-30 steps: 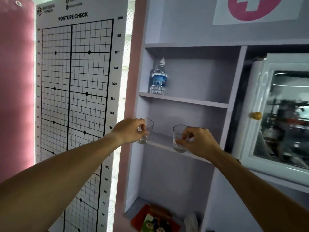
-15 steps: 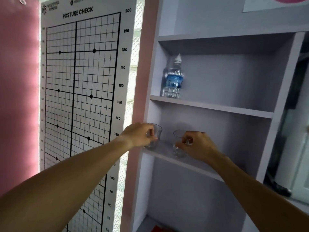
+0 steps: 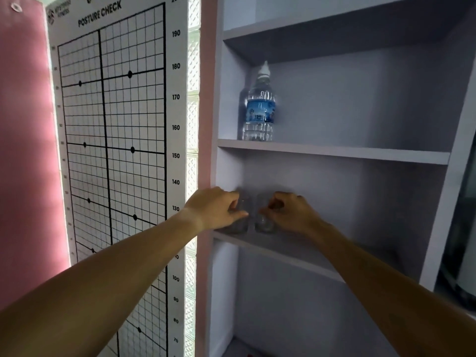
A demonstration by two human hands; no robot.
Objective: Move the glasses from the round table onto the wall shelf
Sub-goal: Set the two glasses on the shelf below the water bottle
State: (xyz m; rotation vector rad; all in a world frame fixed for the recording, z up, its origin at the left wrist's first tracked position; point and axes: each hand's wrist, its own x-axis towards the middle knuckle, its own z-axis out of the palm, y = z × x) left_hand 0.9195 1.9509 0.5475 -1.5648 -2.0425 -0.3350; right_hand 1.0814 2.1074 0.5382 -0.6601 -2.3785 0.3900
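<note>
Two clear drinking glasses stand side by side at the left end of the middle board of the wall shelf [image 3: 296, 256]. My left hand [image 3: 216, 210] grips the left glass [image 3: 240, 225] by its rim and side. My right hand [image 3: 291, 212] pinches the rim of the right glass [image 3: 264, 225]. Both glass bases look to rest on the board, though the blur makes contact hard to confirm. The round table is out of view.
A water bottle [image 3: 260, 106] with a blue label stands on the shelf board above, at its left end. A posture check chart [image 3: 113, 150] hangs left of the shelf unit, beside a glass-block strip [image 3: 193, 99]. A white appliance edge shows at far right.
Both hands have carried the glasses further into the shelf compartment and lower, down to the board. The glasses now sit closer together. The camera has moved nearer.
</note>
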